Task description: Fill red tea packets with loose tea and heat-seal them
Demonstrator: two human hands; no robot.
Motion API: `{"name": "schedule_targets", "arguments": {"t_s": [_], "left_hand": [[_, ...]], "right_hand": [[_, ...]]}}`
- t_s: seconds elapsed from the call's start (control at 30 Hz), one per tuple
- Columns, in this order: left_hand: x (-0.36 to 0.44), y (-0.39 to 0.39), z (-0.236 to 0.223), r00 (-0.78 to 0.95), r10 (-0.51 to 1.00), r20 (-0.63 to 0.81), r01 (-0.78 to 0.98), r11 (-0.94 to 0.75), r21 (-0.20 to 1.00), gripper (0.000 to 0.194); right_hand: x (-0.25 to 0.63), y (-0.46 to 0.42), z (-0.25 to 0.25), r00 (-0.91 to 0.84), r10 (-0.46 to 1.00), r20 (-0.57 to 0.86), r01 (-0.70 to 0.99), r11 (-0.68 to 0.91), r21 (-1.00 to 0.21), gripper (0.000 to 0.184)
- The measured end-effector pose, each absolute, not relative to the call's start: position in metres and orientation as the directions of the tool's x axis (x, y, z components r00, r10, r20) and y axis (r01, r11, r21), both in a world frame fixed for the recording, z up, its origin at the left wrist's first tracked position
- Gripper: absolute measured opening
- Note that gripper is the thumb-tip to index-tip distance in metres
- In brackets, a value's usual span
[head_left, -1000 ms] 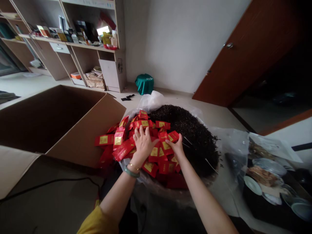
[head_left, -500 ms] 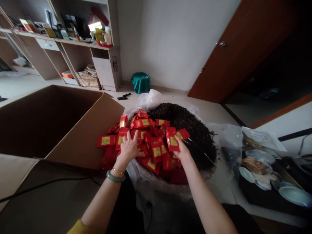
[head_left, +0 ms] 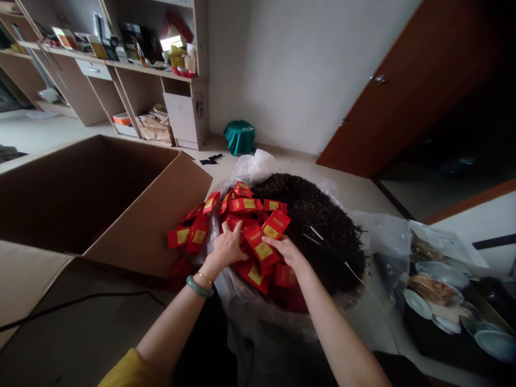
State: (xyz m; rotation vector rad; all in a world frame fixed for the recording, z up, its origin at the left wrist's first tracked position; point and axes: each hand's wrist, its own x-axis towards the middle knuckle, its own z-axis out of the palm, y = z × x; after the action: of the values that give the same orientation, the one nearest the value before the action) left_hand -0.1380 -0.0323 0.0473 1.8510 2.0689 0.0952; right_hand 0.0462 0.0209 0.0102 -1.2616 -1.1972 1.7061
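Note:
Small red packets point(head_left: 245, 204) with gold labels lie in a heap on the near left side of a bag of dark, loose dried leaves point(head_left: 310, 199). My left hand point(head_left: 228, 248) rests on the left part of the heap, its fingers spread and curved over the packets. At the heap's right side, my right hand point(head_left: 285, 250) pinches a red packet point(head_left: 276, 222) between thumb and fingers; its fingers are partly hidden beneath. Another packet point(head_left: 261, 248) lies tilted just under the right thumb. A thin pale-handled tool point(head_left: 316, 233) sticks out of the leaves.
A large open cardboard box point(head_left: 149, 215) stands at left. Clear plastic sheeting point(head_left: 256, 166) surrounds the leaves. A tray with bowls point(head_left: 419, 303) is at right. Behind are a shelf unit point(head_left: 181, 121), a green cloth-covered bin point(head_left: 239, 137) and a brown door point(head_left: 374, 80).
My right hand has moved left and slightly down, bringing packets toward the heap's middle. My left hand has shifted right, and several packets at the left now lie apart from it.

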Motion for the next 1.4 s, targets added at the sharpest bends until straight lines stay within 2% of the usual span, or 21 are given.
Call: {"name": "schedule_targets", "arguments": {"t_s": [0.1, 0.33, 0.47, 0.57, 0.7, 0.83, 0.97, 1.2, 1.4], "left_hand": [[-0.141, -0.03, 0.043, -0.05, 0.976, -0.214, 0.947, 0.114, 0.3, 0.119], [-0.151, -0.034, 0.04, -0.025, 0.993, -0.112, 0.904, 0.07, 0.422, 0.096], [-0.153, -0.039, 0.04, 0.011, 0.999, -0.036, 0.873, 0.009, 0.488, 0.087], [-0.151, -0.044, 0.047, 0.033, 0.999, -0.009, 0.871, -0.025, 0.491, 0.084], [-0.148, -0.055, 0.067, 0.047, 0.999, 0.007, 0.875, -0.044, 0.483, 0.082], [-0.15, -0.065, 0.083, 0.036, 0.999, -0.027, 0.868, -0.018, 0.496, 0.075], [-0.155, -0.073, 0.083, -0.014, 0.997, -0.073, 0.868, 0.048, 0.494, 0.061], [-0.178, -0.083, 0.088, -0.093, 0.991, -0.098, 0.835, 0.131, 0.535, 0.057], [-0.241, -0.097, 0.119, -0.202, 0.979, -0.005, 0.825, 0.173, 0.538, 0.058]], "right_hand": [[0.043, 0.024, 0.007, -0.275, 0.922, -0.272, 0.04, -0.272, -0.961, 0.042], [0.032, 0.028, 0.013, -0.268, 0.946, -0.183, 0.087, -0.165, -0.982, 0.043], [0.029, 0.025, 0.028, -0.311, 0.926, -0.213, 0.075, -0.2, -0.977, 0.041], [0.032, 0.021, 0.041, -0.309, 0.92, -0.24, 0.056, -0.235, -0.97, 0.04], [0.036, 0.015, 0.058, -0.281, 0.938, -0.202, 0.098, -0.181, -0.979, 0.038], [0.03, 0.01, 0.065, -0.278, 0.944, -0.178, 0.148, -0.141, -0.979, 0.037], [0.019, 0.008, 0.057, -0.275, 0.929, -0.249, 0.156, -0.213, -0.965, 0.035], [-0.01, 0.012, 0.06, -0.3, 0.916, -0.268, 0.196, -0.216, -0.957, 0.031], [-0.089, 0.019, 0.102, -0.426, 0.884, -0.189, 0.179, -0.123, -0.976, 0.03]]}}
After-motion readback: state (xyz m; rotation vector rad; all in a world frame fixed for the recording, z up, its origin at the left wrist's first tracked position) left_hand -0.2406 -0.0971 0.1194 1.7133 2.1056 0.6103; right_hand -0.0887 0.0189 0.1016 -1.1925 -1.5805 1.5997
